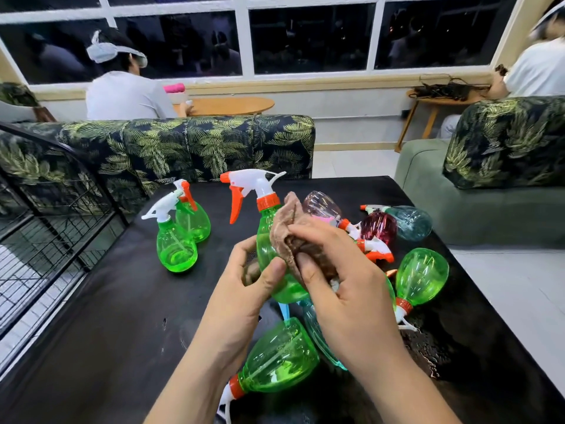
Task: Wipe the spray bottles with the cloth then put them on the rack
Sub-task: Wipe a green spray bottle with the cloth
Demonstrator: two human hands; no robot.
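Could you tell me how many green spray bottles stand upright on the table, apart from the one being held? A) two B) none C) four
A: two green spray bottles stand upright at the left of the black table; the other loose bottles lie on their sides.

both hands raised together, left hand (244, 280) and right hand (345, 270) gripping.

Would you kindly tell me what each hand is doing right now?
Left hand: closed on the green spray bottle.
Right hand: closed on the brown cloth, pressed against that bottle.

Black table (107, 301): two green bottles (177, 240) upright, others (422, 276) lying.
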